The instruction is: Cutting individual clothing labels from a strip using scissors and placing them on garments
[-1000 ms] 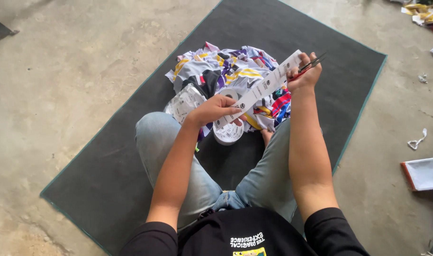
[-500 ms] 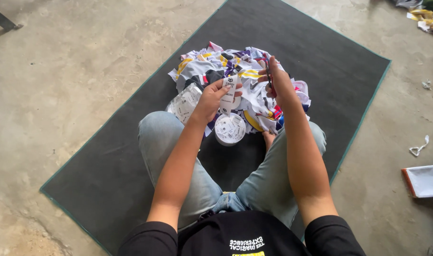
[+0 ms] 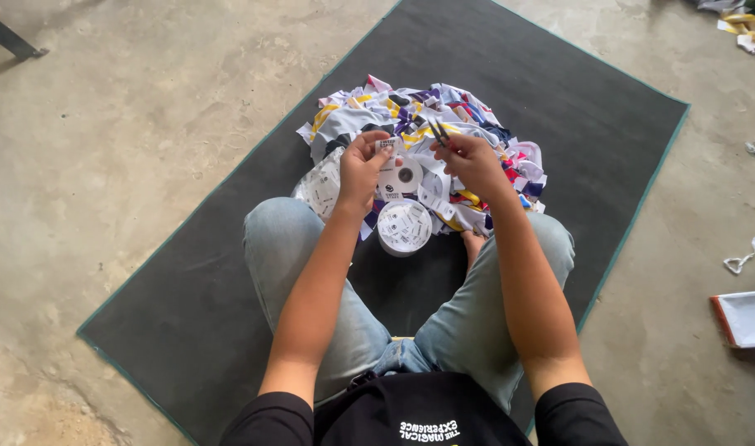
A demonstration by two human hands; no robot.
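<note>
Both hands have drawn in from the long stretched strip to the frame's centre. The left hand (image 3: 359,169) pinches a small white label (image 3: 387,145); the right hand (image 3: 468,161) grips small snips (image 3: 438,132). A roll of label tape (image 3: 404,225) looks mostly uncut, above it a heaped pile of cut pieces (image 3: 419,124).

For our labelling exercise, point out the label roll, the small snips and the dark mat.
label roll (image 3: 404,225), head view, on its printed white side.
snips (image 3: 438,132), head view, on the dark blades above the right hand.
mat (image 3: 229,289), head view, on bare dark surface.
</note>
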